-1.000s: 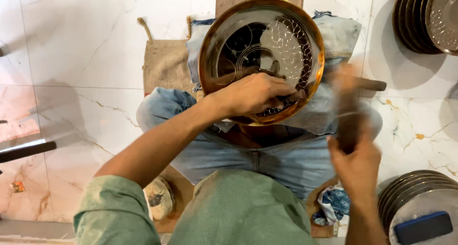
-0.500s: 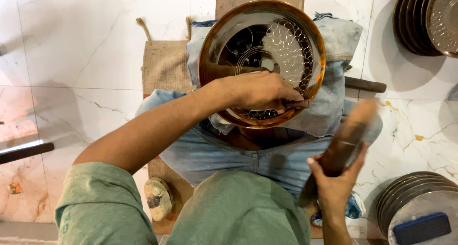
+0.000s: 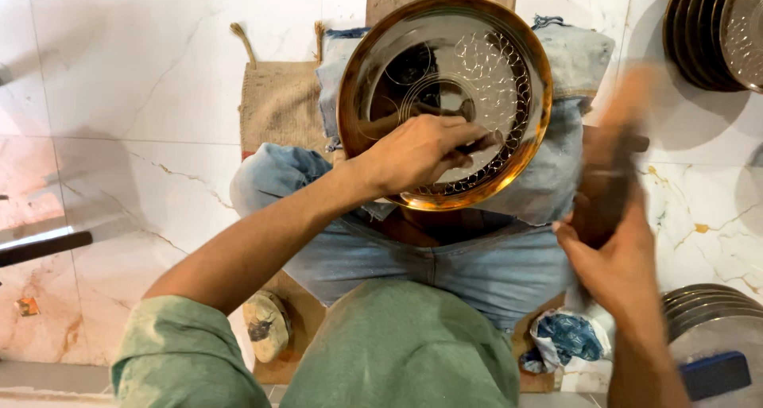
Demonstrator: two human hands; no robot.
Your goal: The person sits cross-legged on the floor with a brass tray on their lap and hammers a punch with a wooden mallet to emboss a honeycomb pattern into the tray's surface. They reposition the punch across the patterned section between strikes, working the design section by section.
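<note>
A person is sitting on a pale marble floor (image 3: 135,82), seen from above, with a round metal plate (image 3: 445,98) with a golden rim resting on their lap over blue denim. Part of the plate's shiny face is carrying a beaten pattern of small dimples and rings.

The left hand (image 3: 417,150) is lying on the plate's lower middle, its grip closed around a thin dark punch (image 3: 477,146) whose tip is touching the metal. The right hand (image 3: 616,257) is raised beside the plate's right edge, its grip wrapped around a wooden-handled hammer (image 3: 612,162), which is blurred with motion.

To do this well, the punch probably needs holding steady and upright on its mark, with even blows so the dimples match, and with fingers kept clear of the struck end.

Stacks of similar plates are lying at the upper right (image 3: 715,30) and lower right (image 3: 707,320). A burlap cloth (image 3: 278,102) is lying on the floor just left of the plate.
</note>
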